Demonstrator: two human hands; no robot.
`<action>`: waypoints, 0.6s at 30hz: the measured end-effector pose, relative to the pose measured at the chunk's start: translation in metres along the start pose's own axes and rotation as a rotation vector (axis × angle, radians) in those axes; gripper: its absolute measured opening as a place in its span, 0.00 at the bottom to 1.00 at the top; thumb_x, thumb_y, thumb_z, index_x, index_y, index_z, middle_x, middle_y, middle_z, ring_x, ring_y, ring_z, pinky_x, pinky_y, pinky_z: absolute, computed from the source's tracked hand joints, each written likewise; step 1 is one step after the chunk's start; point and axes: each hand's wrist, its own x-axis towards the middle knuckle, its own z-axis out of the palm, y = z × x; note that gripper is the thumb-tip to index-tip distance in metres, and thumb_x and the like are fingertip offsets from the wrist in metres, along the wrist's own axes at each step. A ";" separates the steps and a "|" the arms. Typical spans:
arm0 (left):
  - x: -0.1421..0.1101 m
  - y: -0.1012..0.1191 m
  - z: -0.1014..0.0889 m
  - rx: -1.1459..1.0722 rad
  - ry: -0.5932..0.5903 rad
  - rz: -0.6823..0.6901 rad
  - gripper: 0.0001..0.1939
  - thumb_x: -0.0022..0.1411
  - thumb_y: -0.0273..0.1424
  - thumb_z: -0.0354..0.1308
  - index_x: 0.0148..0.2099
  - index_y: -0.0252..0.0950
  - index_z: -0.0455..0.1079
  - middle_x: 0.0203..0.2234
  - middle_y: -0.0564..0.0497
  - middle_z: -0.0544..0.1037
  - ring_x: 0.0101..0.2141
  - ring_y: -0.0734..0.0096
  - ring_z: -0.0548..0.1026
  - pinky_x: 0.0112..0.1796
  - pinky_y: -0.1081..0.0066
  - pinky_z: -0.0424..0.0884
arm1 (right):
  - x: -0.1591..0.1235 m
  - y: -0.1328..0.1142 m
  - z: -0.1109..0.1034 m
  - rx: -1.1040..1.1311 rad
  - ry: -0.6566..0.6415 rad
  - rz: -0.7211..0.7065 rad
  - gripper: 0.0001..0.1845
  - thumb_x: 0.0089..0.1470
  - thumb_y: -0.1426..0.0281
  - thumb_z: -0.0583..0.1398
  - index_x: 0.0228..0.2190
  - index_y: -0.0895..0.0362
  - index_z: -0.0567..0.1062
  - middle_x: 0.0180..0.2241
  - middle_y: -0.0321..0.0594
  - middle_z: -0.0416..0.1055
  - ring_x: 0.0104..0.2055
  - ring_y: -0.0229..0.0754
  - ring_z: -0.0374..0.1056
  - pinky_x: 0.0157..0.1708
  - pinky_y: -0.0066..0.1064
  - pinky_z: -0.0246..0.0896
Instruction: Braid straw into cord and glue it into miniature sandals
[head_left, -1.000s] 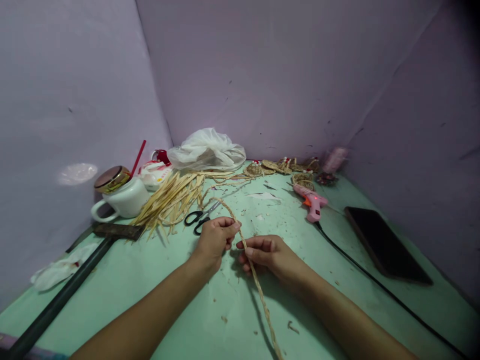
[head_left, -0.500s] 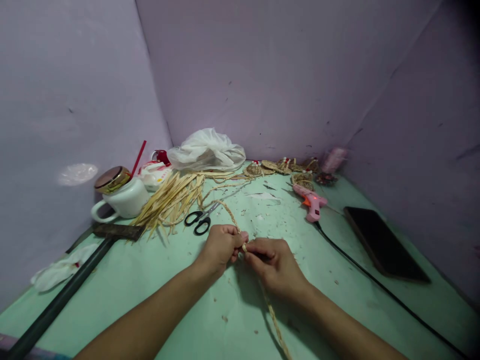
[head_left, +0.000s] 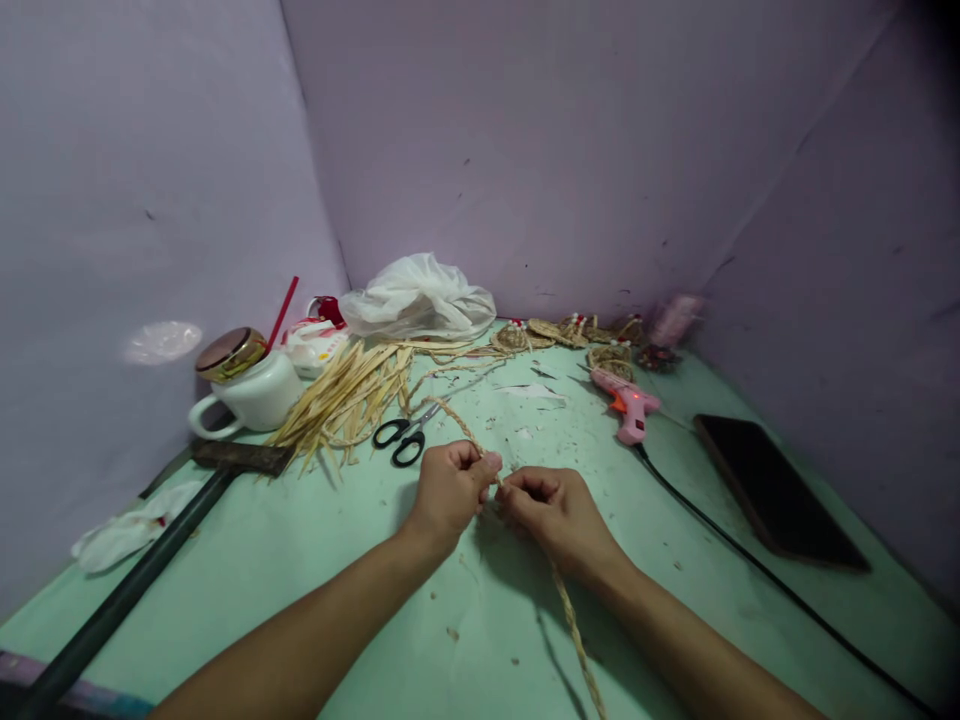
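A straw-coloured braided cord (head_left: 574, 632) runs from the back of the table, through both hands, and down toward the near edge. My left hand (head_left: 452, 490) is closed, pinching the cord between thumb and fingers. Close beside it on the right, my right hand (head_left: 551, 510) also pinches the cord, thumb against bent fingers. A short bit of cord shows between the two pinches; the rest there is hidden by the fingers. Just beyond my left hand lie scissors (head_left: 409, 447) with black handles. Behind them is a bundle of dry straw strips (head_left: 349, 395).
At left stand a white mug (head_left: 262, 395) with a gold-rimmed lid and a hammer (head_left: 150, 540). A white plastic bag (head_left: 424, 300) and woven straw pieces (head_left: 559, 332) lie by the back wall. A pink glue gun (head_left: 632, 405), its black cord and a phone (head_left: 776, 490) lie at right.
Both hands still pinch the cord, with slightly more space between them. The cord's near end has swung to the right. The whole view has shifted a little.
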 end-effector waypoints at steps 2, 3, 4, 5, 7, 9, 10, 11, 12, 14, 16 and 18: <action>-0.003 0.002 0.000 0.003 -0.015 0.018 0.13 0.42 0.34 0.60 0.16 0.34 0.61 0.07 0.58 0.63 0.10 0.83 0.57 0.13 0.78 0.53 | 0.001 0.002 0.000 -0.021 0.035 0.000 0.13 0.46 0.70 0.54 0.15 0.60 0.70 0.12 0.31 0.55 0.16 0.31 0.47 0.15 0.25 0.39; -0.003 0.004 0.000 0.006 -0.025 0.023 0.13 0.42 0.34 0.61 0.16 0.34 0.62 0.07 0.58 0.63 0.10 0.82 0.58 0.13 0.78 0.54 | 0.001 0.002 0.000 -0.031 0.046 -0.006 0.13 0.46 0.70 0.54 0.15 0.60 0.71 0.12 0.32 0.56 0.16 0.31 0.47 0.15 0.25 0.40; -0.004 0.005 -0.001 0.008 -0.035 0.025 0.12 0.41 0.34 0.61 0.16 0.34 0.62 0.08 0.57 0.64 0.10 0.81 0.59 0.13 0.78 0.55 | 0.001 0.001 0.000 -0.043 0.054 -0.015 0.13 0.47 0.70 0.54 0.16 0.61 0.72 0.12 0.32 0.58 0.16 0.31 0.48 0.15 0.25 0.40; -0.004 0.005 -0.001 0.010 -0.045 0.024 0.12 0.40 0.34 0.61 0.16 0.33 0.63 0.08 0.57 0.65 0.10 0.81 0.60 0.13 0.78 0.56 | 0.000 0.000 0.001 -0.053 0.061 -0.023 0.14 0.47 0.70 0.54 0.17 0.61 0.73 0.12 0.33 0.59 0.16 0.31 0.49 0.15 0.25 0.41; -0.002 0.006 -0.001 0.004 -0.053 0.022 0.12 0.40 0.34 0.62 0.16 0.33 0.64 0.07 0.57 0.65 0.10 0.80 0.61 0.13 0.78 0.57 | -0.002 -0.002 0.000 -0.072 0.060 -0.049 0.14 0.47 0.70 0.54 0.18 0.61 0.75 0.14 0.35 0.63 0.17 0.32 0.51 0.16 0.25 0.43; 0.000 0.004 0.000 -0.016 -0.052 0.014 0.12 0.40 0.35 0.62 0.17 0.34 0.63 0.07 0.58 0.64 0.10 0.81 0.60 0.13 0.78 0.57 | -0.006 -0.005 0.000 -0.117 0.048 -0.159 0.12 0.47 0.71 0.55 0.20 0.60 0.76 0.16 0.36 0.67 0.19 0.34 0.55 0.19 0.25 0.48; 0.001 0.002 0.000 -0.026 -0.050 0.005 0.13 0.40 0.35 0.61 0.17 0.34 0.62 0.06 0.58 0.63 0.09 0.81 0.59 0.12 0.78 0.56 | -0.008 -0.007 -0.001 -0.150 0.046 -0.242 0.12 0.48 0.72 0.55 0.21 0.60 0.77 0.17 0.36 0.68 0.20 0.34 0.57 0.20 0.26 0.50; 0.003 0.000 0.001 -0.035 -0.049 -0.006 0.13 0.41 0.35 0.61 0.16 0.34 0.62 0.06 0.58 0.62 0.09 0.82 0.58 0.11 0.79 0.55 | -0.009 -0.007 -0.002 -0.188 0.048 -0.327 0.12 0.48 0.72 0.55 0.21 0.59 0.77 0.18 0.36 0.69 0.20 0.34 0.59 0.22 0.26 0.52; 0.004 -0.001 0.002 -0.041 -0.046 -0.019 0.14 0.41 0.35 0.61 0.16 0.34 0.61 0.06 0.58 0.62 0.08 0.82 0.57 0.11 0.79 0.53 | -0.010 -0.008 -0.002 -0.221 0.048 -0.391 0.12 0.49 0.73 0.55 0.22 0.58 0.77 0.19 0.36 0.69 0.21 0.35 0.60 0.24 0.26 0.52; 0.008 -0.004 0.001 -0.050 -0.034 -0.036 0.14 0.41 0.35 0.61 0.15 0.34 0.60 0.05 0.59 0.61 0.08 0.83 0.56 0.10 0.79 0.51 | -0.009 -0.007 -0.004 -0.225 0.025 -0.387 0.13 0.51 0.71 0.54 0.23 0.58 0.77 0.19 0.36 0.68 0.21 0.34 0.59 0.23 0.26 0.52; 0.012 -0.005 -0.001 -0.063 -0.012 -0.033 0.14 0.41 0.34 0.61 0.16 0.34 0.61 0.06 0.59 0.61 0.08 0.84 0.55 0.10 0.80 0.50 | -0.005 -0.006 -0.005 -0.124 -0.067 -0.231 0.13 0.51 0.69 0.54 0.24 0.59 0.76 0.18 0.35 0.65 0.20 0.34 0.56 0.21 0.26 0.50; 0.016 -0.003 -0.005 -0.076 0.010 -0.015 0.13 0.42 0.34 0.61 0.17 0.34 0.61 0.06 0.59 0.61 0.09 0.84 0.55 0.11 0.80 0.50 | -0.002 -0.005 -0.007 0.012 -0.174 -0.058 0.12 0.50 0.66 0.56 0.23 0.60 0.75 0.17 0.33 0.62 0.19 0.33 0.54 0.19 0.25 0.48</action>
